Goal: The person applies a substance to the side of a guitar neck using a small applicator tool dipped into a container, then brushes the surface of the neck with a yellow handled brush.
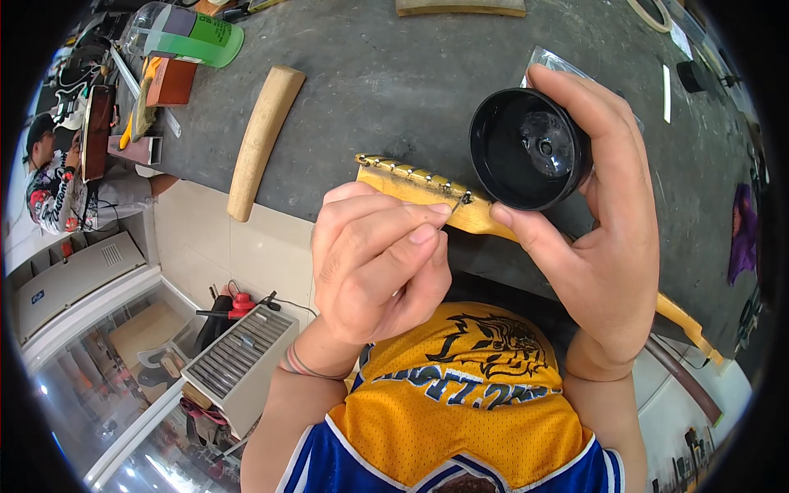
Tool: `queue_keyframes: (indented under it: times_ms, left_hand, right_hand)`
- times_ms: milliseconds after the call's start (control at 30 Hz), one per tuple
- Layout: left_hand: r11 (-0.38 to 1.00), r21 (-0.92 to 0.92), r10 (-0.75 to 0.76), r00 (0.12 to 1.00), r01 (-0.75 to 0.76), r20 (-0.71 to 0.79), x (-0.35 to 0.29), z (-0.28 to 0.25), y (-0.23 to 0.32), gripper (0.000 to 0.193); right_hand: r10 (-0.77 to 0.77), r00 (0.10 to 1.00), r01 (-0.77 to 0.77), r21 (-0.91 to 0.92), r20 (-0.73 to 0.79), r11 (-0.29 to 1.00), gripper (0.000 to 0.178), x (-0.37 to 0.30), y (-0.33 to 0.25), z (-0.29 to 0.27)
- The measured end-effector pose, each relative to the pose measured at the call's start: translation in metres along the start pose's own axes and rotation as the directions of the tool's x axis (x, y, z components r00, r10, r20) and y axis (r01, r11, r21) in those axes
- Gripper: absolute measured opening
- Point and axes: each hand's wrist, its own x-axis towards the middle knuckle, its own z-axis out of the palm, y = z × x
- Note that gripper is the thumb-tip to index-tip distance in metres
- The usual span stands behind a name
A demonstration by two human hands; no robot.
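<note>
A yellow-brown guitar headstock (419,191) lies at the table's near edge, with a row of metal tuning posts along its far side. My left hand (378,255) is closed in a pinch over it. A thin dark stick (454,210) sticks out of that pinch, its tip at or close to the rightmost tuning post (467,197). My right hand (604,205) is wrapped around the side of a round black cup (493,164), tilted so its inside shows. Clear, glossy stuff (546,144) sits in the cup. My right thumb rests by the headstock's edge.
On the dark table (362,90) a curved wooden block (267,140) lies left of the headstock. Further left stand a green-filled bottle (197,37) and a reddish-brown block (171,82). Another person (53,172) sits at far left. A purple cloth (744,238) lies at right.
</note>
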Motion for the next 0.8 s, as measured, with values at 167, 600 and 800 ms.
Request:
queue_keyframes:
  times_ms: [167,600,800]
  left_hand:
    - [1.000,-0.011,0.001,1.000,-0.001,0.001,-0.0011,0.0009,-0.0013,0.052]
    - [1.000,-0.006,0.015,0.998,-0.015,0.054,-0.0006,-0.0014,0.0007,0.051]
    - [0.999,-0.026,0.018,1.000,-0.019,-0.015,-0.0020,0.0034,-0.0025,0.051]
  right_hand:
    - [-0.001,1.000,0.001,0.001,0.000,1.000,0.092,0.0002,0.0008,0.0004]
    - [-0.012,1.000,0.012,-0.006,0.009,1.000,0.093,-0.0004,0.0022,-0.0006]
    - [-0.015,1.000,0.015,-0.016,0.007,1.000,0.093,-0.0002,0.0014,-0.0021]
